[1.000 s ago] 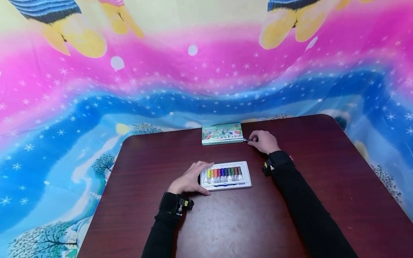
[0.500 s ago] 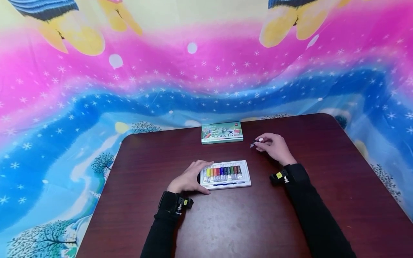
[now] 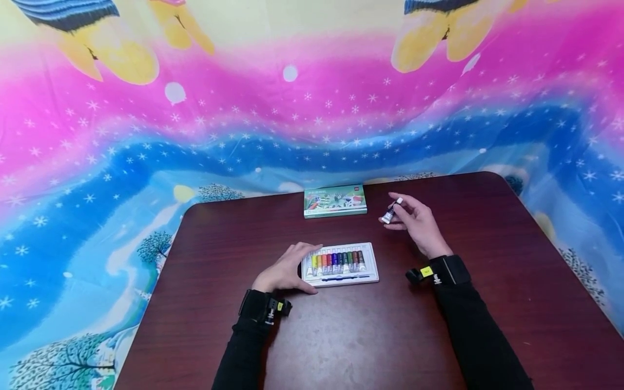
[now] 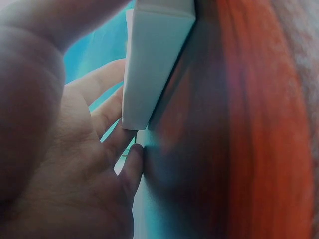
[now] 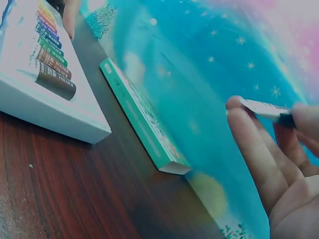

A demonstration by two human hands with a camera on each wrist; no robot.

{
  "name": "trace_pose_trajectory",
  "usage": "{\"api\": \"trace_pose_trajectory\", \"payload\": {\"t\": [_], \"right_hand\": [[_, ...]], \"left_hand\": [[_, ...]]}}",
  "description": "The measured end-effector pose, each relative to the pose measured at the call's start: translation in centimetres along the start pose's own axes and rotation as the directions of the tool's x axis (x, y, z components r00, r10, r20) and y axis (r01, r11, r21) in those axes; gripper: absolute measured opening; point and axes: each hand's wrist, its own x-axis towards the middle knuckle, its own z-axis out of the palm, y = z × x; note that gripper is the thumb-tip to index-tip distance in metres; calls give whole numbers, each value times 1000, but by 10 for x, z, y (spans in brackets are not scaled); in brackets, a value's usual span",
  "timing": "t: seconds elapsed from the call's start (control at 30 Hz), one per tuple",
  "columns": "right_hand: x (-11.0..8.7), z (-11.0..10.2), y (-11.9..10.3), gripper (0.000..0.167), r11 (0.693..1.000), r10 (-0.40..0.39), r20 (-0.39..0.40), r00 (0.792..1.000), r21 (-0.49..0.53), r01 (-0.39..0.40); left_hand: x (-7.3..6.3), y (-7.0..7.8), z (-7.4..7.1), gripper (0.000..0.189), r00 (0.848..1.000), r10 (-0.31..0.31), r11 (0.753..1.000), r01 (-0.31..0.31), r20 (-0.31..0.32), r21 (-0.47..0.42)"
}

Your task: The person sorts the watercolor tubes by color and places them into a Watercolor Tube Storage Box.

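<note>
A white tray (image 3: 372, 265) lies on the table, with several coloured paint tubes (image 3: 338, 262) in a row and a blue brush (image 3: 346, 278) along its near side. At its left end my left hand (image 3: 283, 272) holds it between thumb and fingers. In the left wrist view, the tray's white side (image 4: 152, 64) sits against those fingers. My right hand (image 3: 418, 225), raised right of the tray, pinches a small paint tube (image 3: 389, 215) with a dark band and white cap. Part of that tube is covered by my thumb in the right wrist view.
A flat green illustrated box (image 3: 335, 201) lies at the table's back edge, beyond the tray and left of my right hand. The dark red-brown table (image 3: 487, 227) meets a printed cloth (image 3: 312, 108) hanging behind it.
My right hand has moved from beside the green box back toward me, slightly right, and turned so the pinched paint tube tilts up. My left hand stays on the tray.
</note>
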Motion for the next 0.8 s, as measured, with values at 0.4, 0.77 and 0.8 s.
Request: {"api": "trace_pose_trajectory", "payload": {"t": [0.4,0.77,0.8], "right_hand": [[-3,16,-7,66,994,-46,1,999,-98,46],[-6,19,-10,64,996,-51,11,999,-76,52],[-6,19,-10,65,995,-52,14,999,-79,53]], "left_hand": [[-3,0,0,109,1000,-9,1000,9,10,-18],[0,1,0,109,1000,-3,1000,3,11,-16],[0,1,0,109,1000,-4,1000,4,11,-17]]}}
